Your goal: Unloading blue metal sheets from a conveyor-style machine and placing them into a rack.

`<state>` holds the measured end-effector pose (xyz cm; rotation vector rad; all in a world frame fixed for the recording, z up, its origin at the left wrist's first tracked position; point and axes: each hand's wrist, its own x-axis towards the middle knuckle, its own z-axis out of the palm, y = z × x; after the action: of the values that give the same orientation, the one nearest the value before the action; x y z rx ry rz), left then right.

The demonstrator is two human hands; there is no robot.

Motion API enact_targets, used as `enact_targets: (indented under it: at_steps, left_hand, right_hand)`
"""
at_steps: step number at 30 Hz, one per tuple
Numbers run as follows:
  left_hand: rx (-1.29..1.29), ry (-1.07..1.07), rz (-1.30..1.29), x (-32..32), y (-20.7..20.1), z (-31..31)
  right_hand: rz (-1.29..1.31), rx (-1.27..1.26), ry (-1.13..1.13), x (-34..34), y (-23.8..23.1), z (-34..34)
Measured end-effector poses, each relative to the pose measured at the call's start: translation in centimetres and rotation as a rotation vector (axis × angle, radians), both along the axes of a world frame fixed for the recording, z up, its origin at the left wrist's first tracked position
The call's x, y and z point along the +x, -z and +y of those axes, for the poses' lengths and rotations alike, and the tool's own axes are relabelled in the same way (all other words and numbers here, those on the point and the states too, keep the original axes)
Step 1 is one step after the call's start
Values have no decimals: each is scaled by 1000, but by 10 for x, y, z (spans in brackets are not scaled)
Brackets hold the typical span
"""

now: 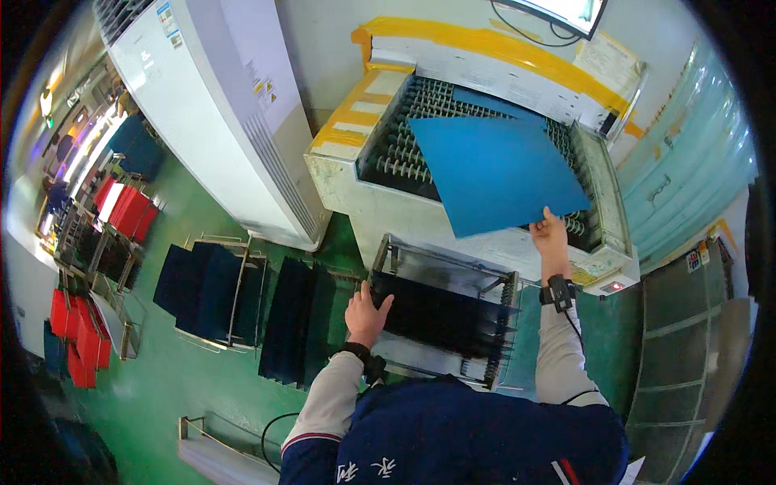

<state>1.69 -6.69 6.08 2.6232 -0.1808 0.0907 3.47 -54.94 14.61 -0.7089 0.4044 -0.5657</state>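
Observation:
My right hand [550, 241] grips the near right edge of a flat blue panel [501, 174], fingers closed at its rim. The panel lies tilted over the rows of rollers [396, 170] of a conveyor machine. A second blue panel [489, 103] lies on the rollers behind it, partly covered. My left hand [367, 318] has its fingers apart at the left end of several dark panels [440, 315], which stand close together in a metal rack [507, 303] before me. Whether that hand touches them I cannot tell.
A tall white air conditioner [218, 113] stands left of the machine. More racks of dark panels [214, 291] and red panels [129, 212] stand on the green floor to the left. Translucent plastic curtains [687, 153] hang at the right, above a grey screen-like panel [679, 347].

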Motion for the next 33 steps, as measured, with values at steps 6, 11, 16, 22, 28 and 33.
enact_targets:
  at_steps: [6, 11, 16, 22, 28, 33]
  left_hand:
    - [-6, 12, -43, 2, 8, 2]
    - [14, -7, -8, 4, 8, 3]
    - [12, 6, -10, 4, 8, 1]
    - [18, 22, -37, 4, 9, 0]
    - [45, 16, -44, 4, 13, 3]
    - [19, 46, -41, 6, 7, -5]
  right_hand:
    - [62, 69, -21, 37, 7, 15]
    - [174, -27, -259, 55, -18, 25]
    - [255, 43, -288, 79, -11, 7]
    - [248, 33, -294, 101, 1, -4]
    - [329, 15, -347, 112, -16, 5]
    - [452, -242, -461, 105, -14, -11]
